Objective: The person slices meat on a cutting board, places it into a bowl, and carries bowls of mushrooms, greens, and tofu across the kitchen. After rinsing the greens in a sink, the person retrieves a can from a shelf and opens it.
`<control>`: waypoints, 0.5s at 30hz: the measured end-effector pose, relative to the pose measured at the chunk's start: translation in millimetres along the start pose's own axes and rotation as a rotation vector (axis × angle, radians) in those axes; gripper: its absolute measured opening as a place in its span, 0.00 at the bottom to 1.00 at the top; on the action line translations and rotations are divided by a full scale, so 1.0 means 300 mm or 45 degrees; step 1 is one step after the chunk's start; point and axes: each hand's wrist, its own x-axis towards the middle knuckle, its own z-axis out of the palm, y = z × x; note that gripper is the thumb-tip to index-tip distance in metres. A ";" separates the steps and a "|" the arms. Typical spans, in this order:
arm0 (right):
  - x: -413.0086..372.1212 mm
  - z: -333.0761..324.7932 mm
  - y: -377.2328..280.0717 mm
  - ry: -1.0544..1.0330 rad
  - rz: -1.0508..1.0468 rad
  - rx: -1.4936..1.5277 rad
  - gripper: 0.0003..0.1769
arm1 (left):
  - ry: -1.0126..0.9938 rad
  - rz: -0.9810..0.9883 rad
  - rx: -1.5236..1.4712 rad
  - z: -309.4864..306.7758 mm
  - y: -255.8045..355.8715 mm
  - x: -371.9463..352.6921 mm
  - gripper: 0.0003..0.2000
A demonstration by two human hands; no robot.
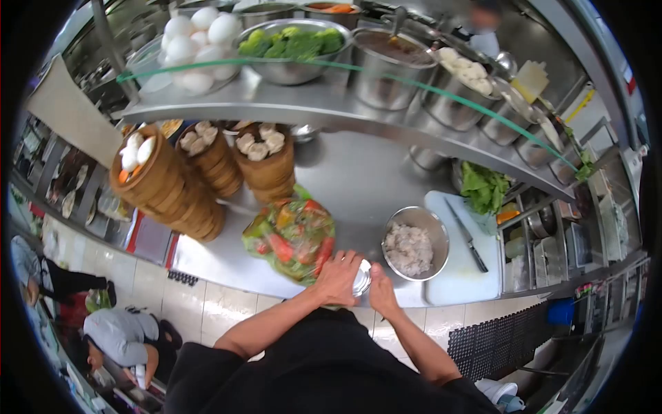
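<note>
A small shiny round metal dish or lid (362,278) sits between my hands at the counter's front edge. My left hand (337,278) is curled over its left side, beside a clear plastic bag of cut red, yellow and green vegetables (286,238). On the other side, my right hand (382,292) is closed at the dish's right rim, thumb up. The dish's underside and several fingertips are hidden. Just right of my hands stands a steel bowl (443,254) holding whitish chopped food that looks like rice or raw shrimp (408,248).
A knife (467,234) lies on a white cutting board (448,288). Stacked bamboo steamers (165,190) stand at the left. The overhead steel shelf (324,110) carries eggs (196,52), broccoli (293,45) and several pots. Another person (124,337) crouches at lower left.
</note>
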 end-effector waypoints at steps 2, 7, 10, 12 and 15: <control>-0.001 0.013 0.007 -0.035 0.040 0.044 0.34 | 0.006 -0.027 -0.012 0.005 -0.004 -0.006 0.43; -0.010 0.018 0.018 0.107 -0.195 0.065 0.36 | 0.055 0.012 -0.026 0.021 -0.017 0.006 0.42; -0.022 -0.010 -0.018 -0.041 0.058 -0.009 0.35 | 0.004 0.033 -0.033 0.019 -0.023 0.010 0.43; -0.028 0.018 0.016 -0.011 0.008 0.070 0.35 | -0.057 0.059 -0.045 0.023 -0.026 -0.002 0.44; -0.029 0.031 0.035 0.051 -0.090 0.100 0.34 | -0.018 0.080 -0.030 0.012 -0.022 0.003 0.44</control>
